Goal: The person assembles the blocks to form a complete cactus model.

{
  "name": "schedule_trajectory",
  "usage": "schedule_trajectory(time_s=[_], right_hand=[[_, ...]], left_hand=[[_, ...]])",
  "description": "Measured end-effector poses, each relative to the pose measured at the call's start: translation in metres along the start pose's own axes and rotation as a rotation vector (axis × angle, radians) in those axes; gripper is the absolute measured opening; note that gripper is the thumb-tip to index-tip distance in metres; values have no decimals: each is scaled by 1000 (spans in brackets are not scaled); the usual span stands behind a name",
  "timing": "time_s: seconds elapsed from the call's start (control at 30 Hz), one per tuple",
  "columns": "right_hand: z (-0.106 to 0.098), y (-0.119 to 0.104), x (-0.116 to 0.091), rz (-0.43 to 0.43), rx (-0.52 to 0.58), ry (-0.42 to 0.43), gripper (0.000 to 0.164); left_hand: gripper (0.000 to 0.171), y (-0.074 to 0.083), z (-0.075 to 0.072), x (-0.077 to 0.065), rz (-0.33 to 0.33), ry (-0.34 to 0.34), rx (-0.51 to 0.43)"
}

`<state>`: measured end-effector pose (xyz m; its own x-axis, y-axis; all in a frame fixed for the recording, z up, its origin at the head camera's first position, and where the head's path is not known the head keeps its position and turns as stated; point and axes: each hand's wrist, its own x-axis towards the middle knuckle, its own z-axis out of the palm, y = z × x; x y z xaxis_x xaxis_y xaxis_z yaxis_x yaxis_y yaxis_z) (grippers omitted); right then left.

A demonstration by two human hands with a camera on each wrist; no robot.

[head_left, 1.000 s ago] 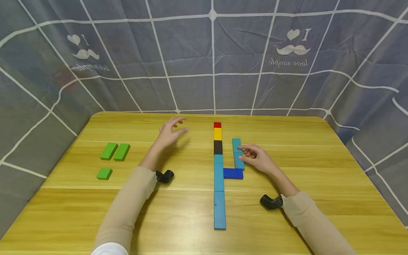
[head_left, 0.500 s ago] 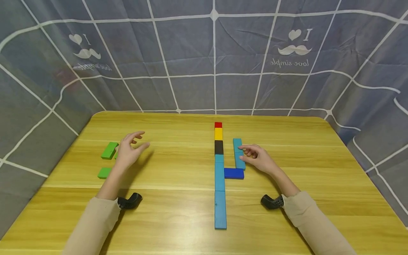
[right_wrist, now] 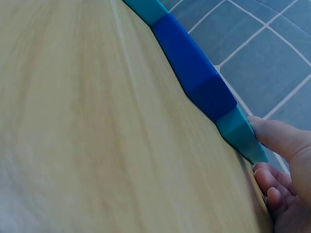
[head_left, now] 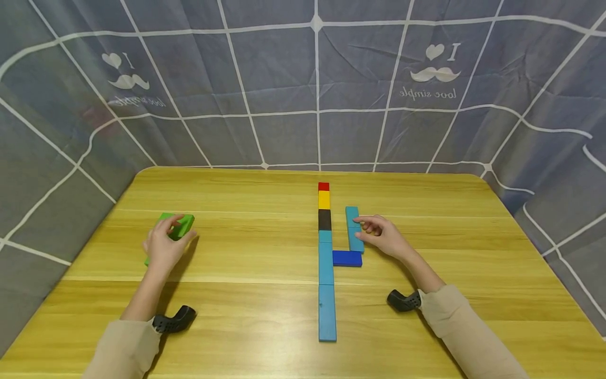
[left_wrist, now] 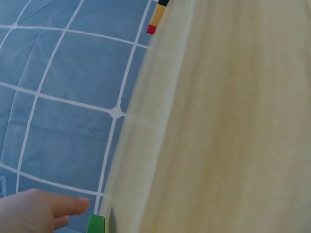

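My left hand (head_left: 163, 250) is over the green blocks at the table's left, thumb and forefinger apart around the right-hand green block (head_left: 182, 227). That block's end (left_wrist: 97, 224) shows below the straight forefinger in the left wrist view. The other green blocks are mostly hidden under the hand. My right hand (head_left: 384, 237) stays beside two light blue blocks (head_left: 353, 231) laid end to end, fingers loosely bent and tips over or against them. In the right wrist view the thumb (right_wrist: 279, 136) touches the near light blue block (right_wrist: 240, 133). A dark blue block (head_left: 347, 258) adjoins them.
A straight row runs down the middle of the wooden table (head_left: 246, 316): a red block (head_left: 324, 186), a yellow block (head_left: 324, 200), a black block (head_left: 324, 220) and several light blue blocks (head_left: 326, 310). A grey curtain (head_left: 284, 79) hangs behind the table.
My left hand has swept left and nearer, from left of the middle row to over the green blocks. The right hand and the coloured blocks have not moved.
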<state>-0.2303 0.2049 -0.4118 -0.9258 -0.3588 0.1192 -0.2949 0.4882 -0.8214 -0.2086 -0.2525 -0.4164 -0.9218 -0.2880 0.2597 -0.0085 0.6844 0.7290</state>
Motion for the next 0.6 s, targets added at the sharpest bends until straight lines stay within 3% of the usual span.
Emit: schedule_trajectory(time_s=[0.17, 0.6], right_hand=[[0, 0, -1, 0, -5, 4, 35], [3, -1, -3, 15, 7, 7, 35]], left_hand=[[50, -6, -1, -3, -34, 37, 72], [51, -14, -1, -7, -37, 87, 237]])
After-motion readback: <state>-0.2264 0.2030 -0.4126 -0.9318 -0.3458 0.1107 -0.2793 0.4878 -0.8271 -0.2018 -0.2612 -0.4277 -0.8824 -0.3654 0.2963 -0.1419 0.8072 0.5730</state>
